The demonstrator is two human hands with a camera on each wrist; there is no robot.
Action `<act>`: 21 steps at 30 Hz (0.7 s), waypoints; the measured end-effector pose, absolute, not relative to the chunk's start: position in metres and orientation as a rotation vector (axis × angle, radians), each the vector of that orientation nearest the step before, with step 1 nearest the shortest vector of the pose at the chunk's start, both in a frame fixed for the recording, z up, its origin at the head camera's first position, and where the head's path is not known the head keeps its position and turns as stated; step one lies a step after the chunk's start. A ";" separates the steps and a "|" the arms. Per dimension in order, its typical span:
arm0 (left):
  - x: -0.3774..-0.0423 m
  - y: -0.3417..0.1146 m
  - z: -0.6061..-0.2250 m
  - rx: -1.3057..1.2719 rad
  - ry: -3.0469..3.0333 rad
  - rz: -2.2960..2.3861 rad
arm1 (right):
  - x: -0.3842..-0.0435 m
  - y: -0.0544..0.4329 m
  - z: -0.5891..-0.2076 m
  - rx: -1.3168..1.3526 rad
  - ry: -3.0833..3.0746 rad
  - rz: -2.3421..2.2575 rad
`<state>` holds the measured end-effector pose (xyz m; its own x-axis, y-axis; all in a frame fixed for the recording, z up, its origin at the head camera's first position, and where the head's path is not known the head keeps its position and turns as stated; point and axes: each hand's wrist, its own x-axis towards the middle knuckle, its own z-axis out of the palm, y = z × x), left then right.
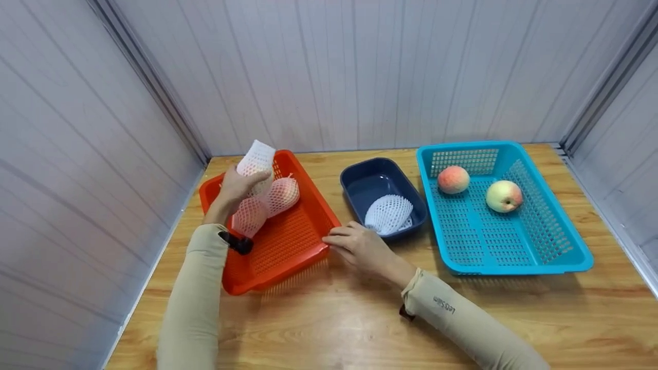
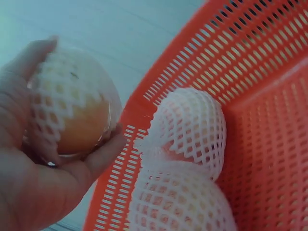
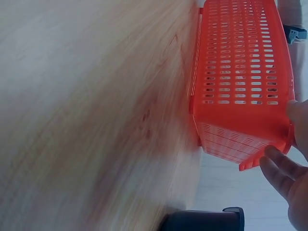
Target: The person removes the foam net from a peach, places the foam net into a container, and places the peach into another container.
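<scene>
My left hand (image 1: pixel 237 189) grips a peach in a white foam net (image 2: pixel 72 106), lifted over the back left of the red basket (image 1: pixel 316 198). The net's loose end sticks up above the hand in the head view, and bare fruit shows at its lower side in the left wrist view. Two more netted peaches, a nearer one (image 1: pixel 250 216) and a farther one (image 1: pixel 284 192), lie in the basket beneath that hand. At the basket's front right corner, my right hand (image 1: pixel 362 249) holds the rim between thumb and fingers (image 3: pixel 276 175).
Right of the red basket stands a dark blue bowl (image 1: pixel 362 182) with white foam nets (image 1: pixel 389 213) in it. A blue basket (image 1: pixel 444 246) farther right holds a reddish peach (image 1: pixel 453 180) and a paler peach (image 1: pixel 504 196). Panelled walls (image 1: pixel 329 77) enclose the wooden table (image 1: pixel 329 329).
</scene>
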<state>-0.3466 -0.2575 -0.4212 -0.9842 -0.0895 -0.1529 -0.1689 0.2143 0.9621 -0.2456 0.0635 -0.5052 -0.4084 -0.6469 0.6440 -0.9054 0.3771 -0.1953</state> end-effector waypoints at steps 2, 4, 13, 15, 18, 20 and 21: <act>-0.346 -0.255 -0.421 -0.233 2.532 1.775 | -0.245 0.064 -0.504 1.334 -2.185 0.739; -0.345 -0.254 -0.420 -0.211 2.604 1.702 | -0.244 0.064 -0.503 1.333 -2.199 0.737; -0.346 -0.252 -0.426 -0.166 2.648 1.683 | -0.239 0.071 -0.493 1.377 -2.308 0.632; -0.345 -0.252 -0.428 -0.147 2.660 1.679 | -0.237 0.074 -0.490 1.383 -2.314 0.618; -0.343 -0.252 -0.428 -0.114 2.713 1.631 | -0.233 0.082 -0.484 1.387 -2.289 0.624; -0.342 -0.251 -0.427 -0.056 2.764 1.594 | -0.229 0.089 -0.480 1.378 -2.273 0.621; -0.341 -0.249 -0.427 -0.020 2.798 1.562 | -0.227 0.093 -0.477 1.375 -2.268 0.616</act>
<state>-0.3407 -0.2493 -0.4269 -0.9979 -0.0415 0.0490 0.0199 0.5251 0.8508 -0.2268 0.0932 -0.4766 -0.4255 -0.7128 0.5575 -0.8969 0.4141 -0.1551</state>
